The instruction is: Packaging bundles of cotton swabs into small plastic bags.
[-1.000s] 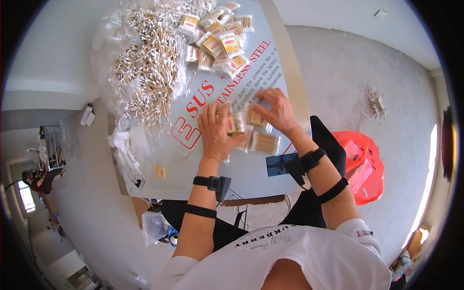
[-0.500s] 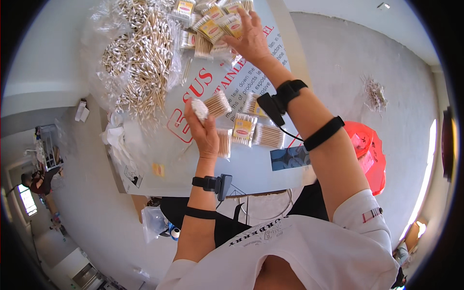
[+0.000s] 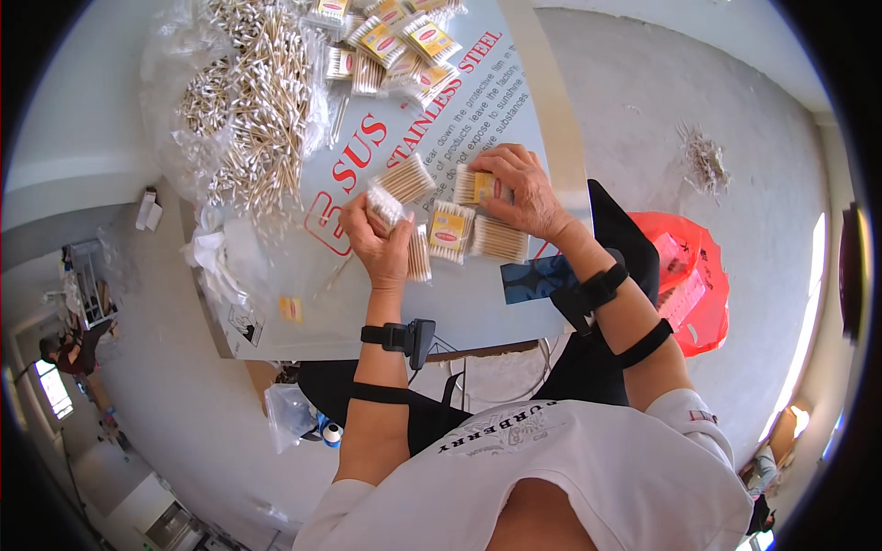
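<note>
My left hand (image 3: 377,241) is closed round a pack of cotton swabs (image 3: 386,204), its white tips facing up. Just beyond it lies another swab pack (image 3: 407,179). My right hand (image 3: 525,195) bends its fingers over a yellow-labelled swab pack (image 3: 467,185) on the table, gripping its right end. Between and below the hands sit a labelled pack (image 3: 450,231), a pack with bare sticks showing (image 3: 500,241) and one partly hidden by my left hand (image 3: 419,255).
A large heap of loose cotton swabs (image 3: 253,110) on clear plastic covers the far left. Several finished-looking packs (image 3: 386,41) pile up at the far middle. A dark blue patterned strip (image 3: 533,279) lies near the front edge. A red plastic bag (image 3: 703,285) stands right of the table.
My right hand has come back from the far pile to the near group of packs and now grips one. The left hand keeps its pack, with little movement.
</note>
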Demonstrator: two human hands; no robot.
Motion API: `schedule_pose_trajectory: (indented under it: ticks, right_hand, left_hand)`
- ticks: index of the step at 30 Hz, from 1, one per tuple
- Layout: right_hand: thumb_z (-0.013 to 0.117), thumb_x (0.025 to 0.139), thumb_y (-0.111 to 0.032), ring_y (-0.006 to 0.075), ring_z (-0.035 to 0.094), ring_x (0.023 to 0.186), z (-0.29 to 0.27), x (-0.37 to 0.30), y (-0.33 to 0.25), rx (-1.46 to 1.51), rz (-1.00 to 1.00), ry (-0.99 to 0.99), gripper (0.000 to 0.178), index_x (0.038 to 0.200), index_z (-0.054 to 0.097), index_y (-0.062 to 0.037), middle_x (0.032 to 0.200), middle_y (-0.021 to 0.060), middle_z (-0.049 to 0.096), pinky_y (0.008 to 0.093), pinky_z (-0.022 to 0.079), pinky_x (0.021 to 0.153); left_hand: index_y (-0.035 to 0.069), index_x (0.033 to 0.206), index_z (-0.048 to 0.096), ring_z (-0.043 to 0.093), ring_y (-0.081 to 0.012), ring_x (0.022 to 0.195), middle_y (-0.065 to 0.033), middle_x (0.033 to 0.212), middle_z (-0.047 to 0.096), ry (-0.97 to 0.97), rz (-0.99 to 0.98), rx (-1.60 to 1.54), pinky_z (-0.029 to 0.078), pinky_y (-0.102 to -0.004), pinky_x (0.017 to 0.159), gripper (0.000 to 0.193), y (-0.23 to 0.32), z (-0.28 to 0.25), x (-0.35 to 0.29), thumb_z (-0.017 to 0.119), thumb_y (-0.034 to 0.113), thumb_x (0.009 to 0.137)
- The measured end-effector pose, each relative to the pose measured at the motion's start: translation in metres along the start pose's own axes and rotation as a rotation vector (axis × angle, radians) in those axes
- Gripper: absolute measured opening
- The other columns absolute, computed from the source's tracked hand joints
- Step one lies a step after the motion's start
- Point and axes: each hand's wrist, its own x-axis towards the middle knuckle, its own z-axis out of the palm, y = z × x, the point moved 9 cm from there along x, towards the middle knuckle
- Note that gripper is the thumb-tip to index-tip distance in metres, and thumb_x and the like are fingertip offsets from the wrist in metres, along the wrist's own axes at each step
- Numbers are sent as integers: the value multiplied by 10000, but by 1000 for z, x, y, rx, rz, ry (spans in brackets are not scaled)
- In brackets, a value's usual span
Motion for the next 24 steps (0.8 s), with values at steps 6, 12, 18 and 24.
schedule_pose_trajectory:
  ticks: [6, 12, 18, 24]
  right_hand:
    - [683, 673, -212, 287, 468, 1129, 1, 9, 3, -25, 1, -39, 408, 1059, 617, -101, 1077, 67, 605, 413, 346, 968]
    - [767, 687, -343, 354, 402, 1242, -25, 75, 25, 23, 150, 260, 727, 1284, 469, -56, 1275, 200, 481, 466, 329, 1037]
    - [831, 556, -463, 456, 260, 1336, -7, 177, -3, -396, 226, 198, 1128, 1460, 212, -190, 1408, 337, 271, 545, 260, 1065]
    - [741, 613, -278, 353, 424, 1212, 24, 180, 12, -363, 102, 121, 799, 1333, 408, -180, 1319, 208, 430, 476, 366, 923]
  left_hand:
    - [56, 1224, 497, 412, -317, 1198, -119, 1232, 495, -67, 282, 215, 264, -467, 1028, 664, 38, 17, 11, 749, 291, 656]
    - [54, 1181, 520, 415, -300, 1188, -111, 1213, 509, -138, 259, 373, 236, -448, 1038, 660, 39, 26, 6, 732, 395, 657]
    - [54, 1178, 507, 416, -306, 1183, -112, 1213, 508, -143, 260, 402, 251, -456, 1030, 637, 36, 24, 5, 742, 353, 667]
    - [59, 1173, 511, 419, -307, 1181, -113, 1217, 507, -140, 256, 432, 261, -459, 1027, 612, 37, 28, 5, 732, 359, 687]
